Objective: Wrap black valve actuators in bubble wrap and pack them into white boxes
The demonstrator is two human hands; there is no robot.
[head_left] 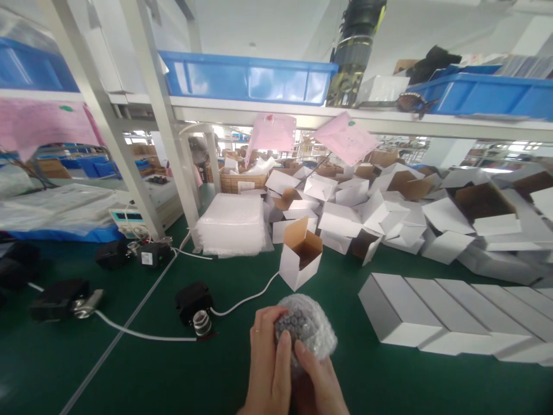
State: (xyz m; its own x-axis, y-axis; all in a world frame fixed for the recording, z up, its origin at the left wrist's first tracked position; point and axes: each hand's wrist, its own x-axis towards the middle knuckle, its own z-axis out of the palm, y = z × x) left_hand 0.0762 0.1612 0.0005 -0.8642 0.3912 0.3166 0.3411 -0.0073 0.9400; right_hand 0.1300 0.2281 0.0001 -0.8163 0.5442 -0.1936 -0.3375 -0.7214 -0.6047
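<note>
Both my hands grip a bubble-wrapped bundle [317, 331] low in the middle of the view. My left hand [268, 363] wraps its left side, with a ring on one finger. On the near right side, my right hand [322, 383] presses with its thumb; its other fingers are mostly hidden. A dark shape shows faintly through the plastic, too blurred to name. Just beyond stands an open white box [298, 268] with a brown inside. To the left lies a black device with a metal fitting [194, 305], and a white cable [246, 300] runs from it toward the box.
A stack of bubble-wrap sheets [231, 225] sits behind. Open white boxes [341, 222] are heaped at the back right; closed white boxes [401, 311] stand in a row at right. More black devices [60, 300] lie left. Shelf posts [166, 115] hold up blue bins [246, 78].
</note>
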